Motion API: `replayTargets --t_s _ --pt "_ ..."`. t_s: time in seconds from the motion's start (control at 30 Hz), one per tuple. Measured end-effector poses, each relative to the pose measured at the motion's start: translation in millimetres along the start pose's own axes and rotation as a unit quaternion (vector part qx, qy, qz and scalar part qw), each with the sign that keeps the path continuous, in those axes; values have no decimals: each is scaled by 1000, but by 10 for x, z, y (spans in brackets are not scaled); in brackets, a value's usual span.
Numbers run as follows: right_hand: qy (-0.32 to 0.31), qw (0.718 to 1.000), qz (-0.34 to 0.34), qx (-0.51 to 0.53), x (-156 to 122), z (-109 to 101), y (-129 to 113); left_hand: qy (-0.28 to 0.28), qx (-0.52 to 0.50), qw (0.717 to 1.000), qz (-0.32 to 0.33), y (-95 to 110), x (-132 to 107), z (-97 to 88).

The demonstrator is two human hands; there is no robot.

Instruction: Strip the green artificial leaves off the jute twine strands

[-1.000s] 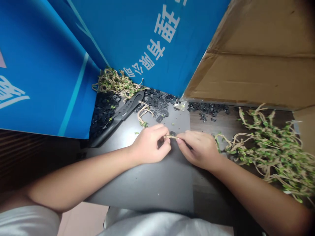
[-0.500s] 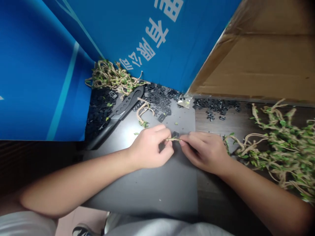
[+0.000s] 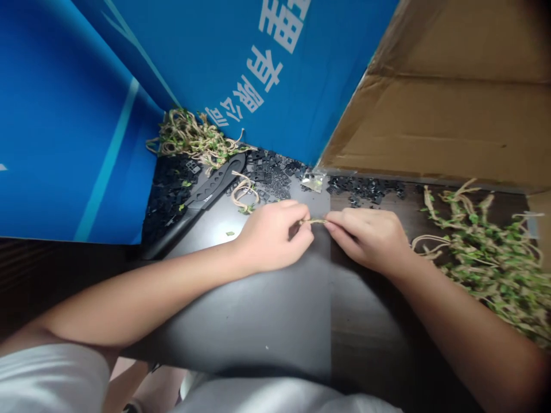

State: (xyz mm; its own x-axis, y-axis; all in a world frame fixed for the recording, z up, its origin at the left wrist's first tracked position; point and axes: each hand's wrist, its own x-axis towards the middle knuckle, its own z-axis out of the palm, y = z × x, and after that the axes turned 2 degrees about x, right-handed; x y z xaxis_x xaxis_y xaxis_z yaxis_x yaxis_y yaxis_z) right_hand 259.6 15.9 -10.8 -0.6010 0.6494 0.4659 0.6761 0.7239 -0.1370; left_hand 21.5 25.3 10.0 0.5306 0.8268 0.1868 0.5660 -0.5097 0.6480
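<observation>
Nearest the camera, both forearms reach over a dark mat (image 3: 258, 310) that lies on a brown wooden table (image 3: 379, 332). The left hand (image 3: 273, 235) and the right hand (image 3: 370, 238) meet above the mat's far edge, each closed in a fingertip pinch on one end of a short piece of leafy twine (image 3: 316, 221) stretched between them. The twine is very thin here, so whether anything small is threaded on it cannot be told.

For this grip to serve well, it seems best to keep both pinches close to the ends, hold the strand lightly taut and keep the wrists low over the mat, so that the strand neither slips nor frays.

Beyond the hands lie a loose loop of twine (image 3: 243, 195), a black tool handle (image 3: 206, 198), a scatter of small black clips (image 3: 271, 172) and a little clear bag (image 3: 313, 182). A large heap of leafy twine (image 3: 486, 252) spreads to the right; a smaller heap (image 3: 189, 135) sits in the far corner. A blue printed banner (image 3: 64, 115) and a cardboard sheet (image 3: 451, 115) wall in the space.
</observation>
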Motion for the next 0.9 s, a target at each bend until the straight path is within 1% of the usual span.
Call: replayTargets --t_s 0.03,0.1,0.13,0.23,0.43,0.53,0.63,0.7,0.8,0.9 --pt "4 1000 -5 5 -12 16 -1 5 0 1000 16 -25 -3 22" --pt "7 1000 -17 15 -23 38 -7 -19 -9 998 61 -75 -24 56" --pt "8 1000 -20 17 -22 43 -11 -13 -12 997 75 -95 -35 66" --pt "9 1000 -21 15 -10 44 -18 3 -24 995 97 -121 -49 75" --pt "14 999 -22 27 -16 38 -45 5 -53 990 130 -89 -48 80" --pt "16 999 -13 46 -49 46 -87 5 -71 988 134 -86 -60 80" --pt "19 999 1 36 -94 42 -122 6 -86 989 124 -89 -71 71" --pt "8 1000 -13 18 -119 34 -127 1 -93 989 116 -89 -76 65" --pt "7 1000 -28 0 -133 25 -113 -13 -102 989 107 -89 -80 65" --pt "10 1000 -20 -2 -125 19 -110 -13 -104 989 107 -87 -77 77"
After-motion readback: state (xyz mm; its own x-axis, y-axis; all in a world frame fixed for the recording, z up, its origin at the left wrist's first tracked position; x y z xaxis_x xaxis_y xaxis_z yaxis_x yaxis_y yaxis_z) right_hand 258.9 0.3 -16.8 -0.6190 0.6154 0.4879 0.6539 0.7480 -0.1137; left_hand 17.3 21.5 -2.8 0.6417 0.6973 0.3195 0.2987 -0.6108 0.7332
